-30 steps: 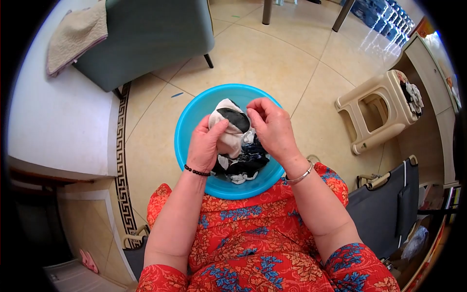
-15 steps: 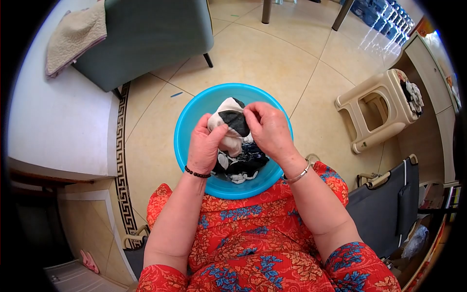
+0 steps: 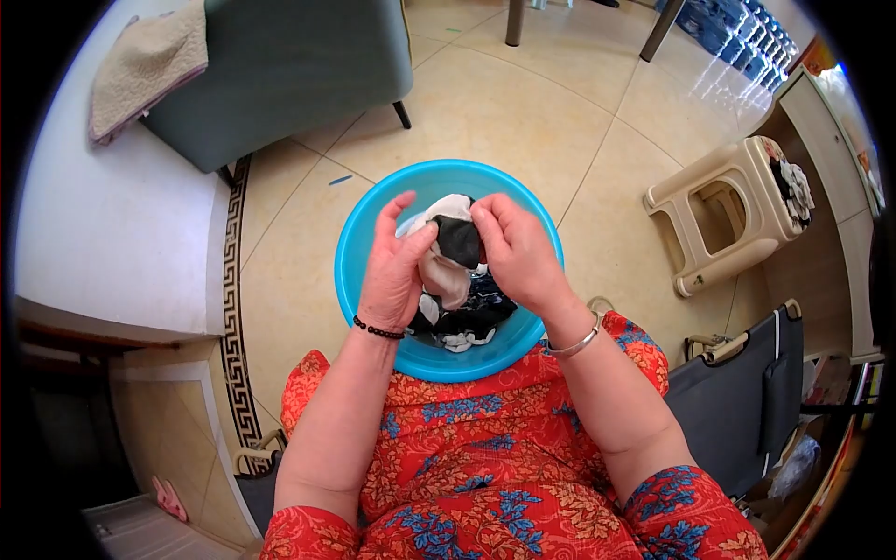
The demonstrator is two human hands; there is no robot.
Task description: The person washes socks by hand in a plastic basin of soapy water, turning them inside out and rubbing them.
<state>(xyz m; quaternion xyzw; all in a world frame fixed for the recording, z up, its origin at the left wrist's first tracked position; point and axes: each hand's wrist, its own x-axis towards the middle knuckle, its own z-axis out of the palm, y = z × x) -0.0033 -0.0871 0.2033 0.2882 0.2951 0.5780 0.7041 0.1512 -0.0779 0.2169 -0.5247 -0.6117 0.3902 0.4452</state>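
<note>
Over the blue basin, both hands hold up a white sock with a dark grey patch. My left hand has its thumb pressed on the fabric and its index finger lifted away; the other fingers are partly hidden. My right hand pinches the sock's dark edge between thumb and fingers. Beneath them, a pile of black, patterned and white clothing lies in the basin. The basin stands against the lap of the red floral dress.
To the right is a beige plastic stool with black and white socks on its top. A dark folding chair stands nearer on that side. A grey-green sofa stands at upper left, and blue water bottles at upper right.
My left index finger has lifted off the fabric. The sock's dark patch has folded and shifted a little between my hands. My right hand keeps its pinch.
</note>
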